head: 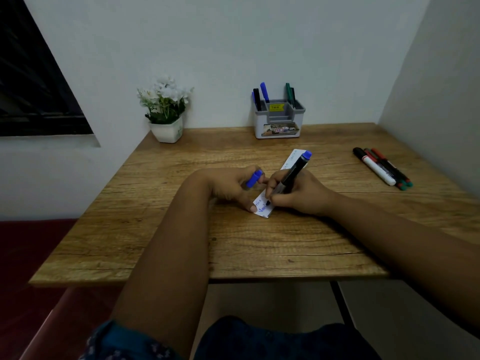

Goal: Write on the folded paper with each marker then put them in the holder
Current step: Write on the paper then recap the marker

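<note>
The right hand [298, 193] grips a blue marker [291, 178], fingers curled round its barrel, tip touching the folded paper [265, 209]. The left hand [228, 188] holds the blue cap [254, 178] in curled fingers, one fingertip pressing the paper's near end. Beyond the fingers, a holder [278, 120] contains several markers. More markers [381, 167] lie right on the wooden bench [181, 242], a flower pot [166, 120] left.

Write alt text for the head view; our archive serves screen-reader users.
A right hand writes in blue on folded paper with a marker; the left hand holds its cap. Behind stands a holder.
</note>
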